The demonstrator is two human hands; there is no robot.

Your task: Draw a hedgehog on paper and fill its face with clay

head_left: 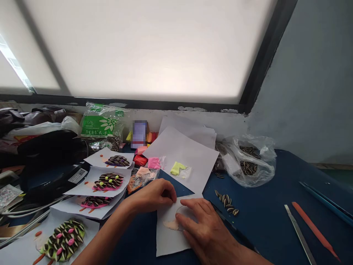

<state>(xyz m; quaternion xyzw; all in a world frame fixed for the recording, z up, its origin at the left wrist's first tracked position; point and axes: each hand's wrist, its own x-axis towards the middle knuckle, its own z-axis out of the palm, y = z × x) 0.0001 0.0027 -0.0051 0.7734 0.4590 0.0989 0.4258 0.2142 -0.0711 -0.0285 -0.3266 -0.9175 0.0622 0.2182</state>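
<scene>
A small white sheet of paper [168, 244] lies in front of me, carrying a pencil outline and a flat patch of pale peach clay [171, 224]. My left hand [154, 195] rests at its upper left edge with the fingers curled in; whether anything is between them is hidden. Over the right half of the sheet, my right hand [202, 224] lies with fingers apart, the fingertips touching the paper and the edge of the clay. Part of the outline is covered by this hand. Sunflower seeds [226, 200] lie in a loose group just right of the sheet.
Finished-looking seed-and-clay hedgehog pictures [109, 180] line the left. Behind are larger white sheets [187, 151], a yellow clay packet [178, 168], a pink one [153, 163] and a phone [139, 134]. A seed bag [248, 162], metal tool [299, 233] and orange tool [314, 230] lie right.
</scene>
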